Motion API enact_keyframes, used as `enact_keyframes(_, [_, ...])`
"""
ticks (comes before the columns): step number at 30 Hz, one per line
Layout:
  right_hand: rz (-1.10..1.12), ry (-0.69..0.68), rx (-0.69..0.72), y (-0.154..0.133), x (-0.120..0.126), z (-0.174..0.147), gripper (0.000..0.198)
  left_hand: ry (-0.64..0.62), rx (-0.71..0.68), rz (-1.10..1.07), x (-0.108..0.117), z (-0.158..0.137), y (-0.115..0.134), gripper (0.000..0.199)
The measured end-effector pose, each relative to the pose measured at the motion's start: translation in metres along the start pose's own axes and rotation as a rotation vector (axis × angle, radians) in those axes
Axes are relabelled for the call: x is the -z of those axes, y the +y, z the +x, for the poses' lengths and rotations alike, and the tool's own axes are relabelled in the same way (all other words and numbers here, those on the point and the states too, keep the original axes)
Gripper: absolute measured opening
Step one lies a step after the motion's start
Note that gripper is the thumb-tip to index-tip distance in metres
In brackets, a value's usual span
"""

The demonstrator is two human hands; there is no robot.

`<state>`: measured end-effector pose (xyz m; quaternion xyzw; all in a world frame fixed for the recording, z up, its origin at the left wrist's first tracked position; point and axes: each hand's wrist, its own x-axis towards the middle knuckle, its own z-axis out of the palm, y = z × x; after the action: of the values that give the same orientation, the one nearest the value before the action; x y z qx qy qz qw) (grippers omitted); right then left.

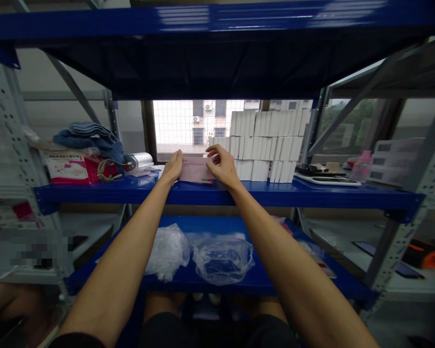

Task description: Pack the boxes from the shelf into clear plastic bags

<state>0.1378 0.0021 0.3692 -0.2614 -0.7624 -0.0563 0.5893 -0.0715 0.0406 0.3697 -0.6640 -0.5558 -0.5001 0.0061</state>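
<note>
A pale pink box (194, 170) with print on its front stands on the blue middle shelf (217, 195). My left hand (172, 167) is closed on its left end, thumb up along the edge. At the upper right corner, the curled fingers and thumb of my right hand (224, 166) grip the same box. Stacked rows of white boxes (268, 145) rise just to the right of and behind my right hand. Below my forearms, a crumpled clear plastic bag (223, 261) and a bunched pile of plastic film (168, 251) lie on the lower shelf.
Folded blue cloth (89, 137) lies over a red and white carton (70, 168) at the left, near a white cylinder (140, 160). A white tablet-like tray (326, 180) and a pink bottle (364, 159) stand at the right. A blue shelf beam (217, 19) spans overhead.
</note>
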Motion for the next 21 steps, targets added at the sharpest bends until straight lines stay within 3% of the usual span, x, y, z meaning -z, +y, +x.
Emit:
enact_keyframes(3, [-0.013, 0.013, -0.057, 0.001, 0.001, -0.001, 0.039, -0.023, 0.02, 0.045, 0.007, -0.007, 0.011, 0.078])
enact_keyframes(8, [-0.101, 0.036, -0.043, 0.002, 0.002, 0.001, 0.037, -0.04, -0.07, 0.071, 0.016, -0.024, 0.029, 0.072])
enact_keyframes(10, [-0.095, 0.121, -0.058, -0.002, 0.006, 0.001, 0.035, -0.022, -0.129, 0.024, 0.022, -0.044, 0.041, 0.064])
enact_keyframes(13, [0.023, 0.312, -0.122, -0.02, 0.019, -0.015, 0.04, 0.044, -0.227, -0.145, 0.029, -0.097, 0.059, 0.052])
enact_keyframes(17, [0.248, 0.447, -0.193, -0.06, 0.031, -0.089, 0.041, 0.092, -0.218, -0.381, 0.017, -0.188, 0.065, 0.048])
enact_keyframes(21, [0.577, 0.458, -0.544, -0.08, 0.025, -0.196, 0.044, 0.107, -0.024, -0.475, -0.022, -0.261, 0.04, 0.041])
